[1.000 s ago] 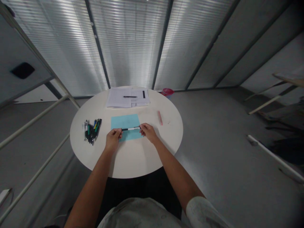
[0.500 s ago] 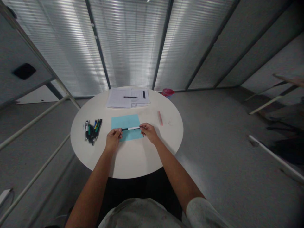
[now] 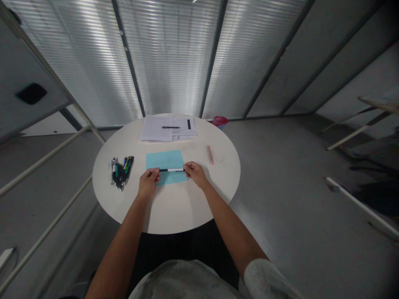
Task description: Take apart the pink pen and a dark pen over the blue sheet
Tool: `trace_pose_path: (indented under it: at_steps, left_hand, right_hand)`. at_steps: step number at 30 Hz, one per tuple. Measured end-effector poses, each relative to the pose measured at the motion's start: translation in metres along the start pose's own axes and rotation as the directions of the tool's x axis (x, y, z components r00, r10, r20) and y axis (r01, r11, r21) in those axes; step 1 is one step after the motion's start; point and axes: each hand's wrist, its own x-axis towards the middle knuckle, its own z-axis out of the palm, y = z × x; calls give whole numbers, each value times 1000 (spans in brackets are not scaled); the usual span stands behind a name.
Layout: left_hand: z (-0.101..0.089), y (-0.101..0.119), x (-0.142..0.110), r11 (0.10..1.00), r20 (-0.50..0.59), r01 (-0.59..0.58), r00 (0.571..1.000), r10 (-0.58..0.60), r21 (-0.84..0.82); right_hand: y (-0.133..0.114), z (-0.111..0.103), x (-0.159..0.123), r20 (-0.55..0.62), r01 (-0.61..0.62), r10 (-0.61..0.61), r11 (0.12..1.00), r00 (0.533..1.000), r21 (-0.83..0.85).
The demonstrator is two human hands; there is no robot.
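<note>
Both arms point(image 3: 128, 230) reach forward, the left hand point(image 3: 149, 180) and right hand point(image 3: 194, 172) at opposite sides of a blue sheet point(image 3: 165, 158); each grip pinches one end of a black-and-white pen point(image 3: 172, 170), held crosswise over the sheet. Relative to one second earlier, the hands are nearly unmoved; the pen's dark strip point(image 3: 180, 170) has passed from upper to lower edge.

Dim overall, light glowing through blinds point(image 3: 171, 62), soft shadows on white table point(image 3: 182, 216), blurred, stretched right edge
</note>
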Motion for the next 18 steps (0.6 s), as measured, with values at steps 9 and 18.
trace_pose_path:
  at_steps: [9,18]
  left_hand:
    - [-4,-4,3,1000,4,1,1000,-1,5]
    - [-1,0,0,1000,9,-1,1000,1,11]
  right_hand:
    - [-7,0,-3,-29,-4,4,1000,1000,5]
    - [-1,0,0,1,-35,35,999,999,35]
